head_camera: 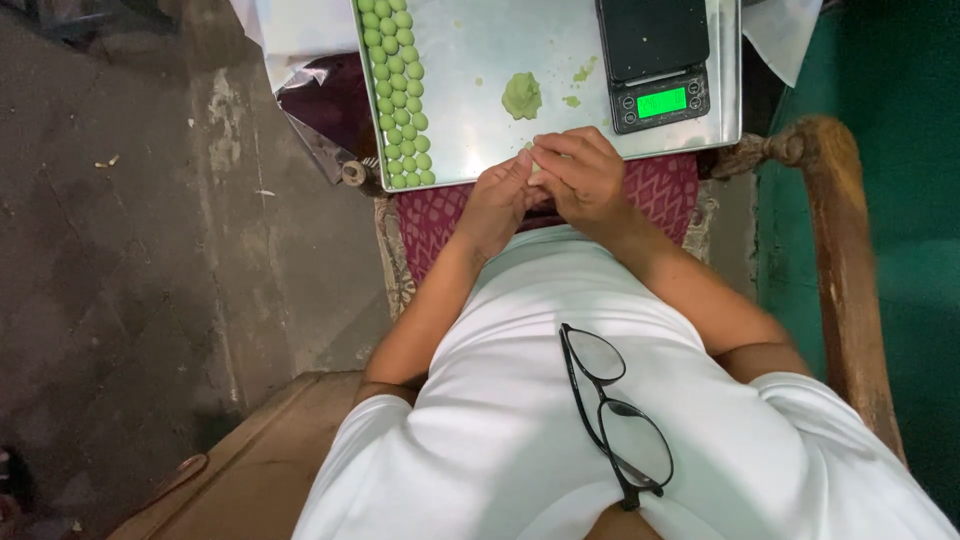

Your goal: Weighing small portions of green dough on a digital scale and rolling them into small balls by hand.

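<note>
Grey concrete floor point(130, 250), stained and cracked, on the left. Worn wooden chair arm point(850, 290) on the right, green wall point(900, 150) behind it. Flat, dim light.

Small pale-green dough piece point(535, 163), pressed between both palms (mostly hidden), above metal tray's near edge

Single head view, worn on the person, looking steeply down past the white shirt point(560, 400) and hanging glasses point(615, 415). Faces forward over the lap to the near edge of the metal tray point(480, 60). Close range: torso fills the lower frame, the tray's far edge is cut off at top. Floor at left, wooden chair arm point(850, 300) at right. No second view.
</note>
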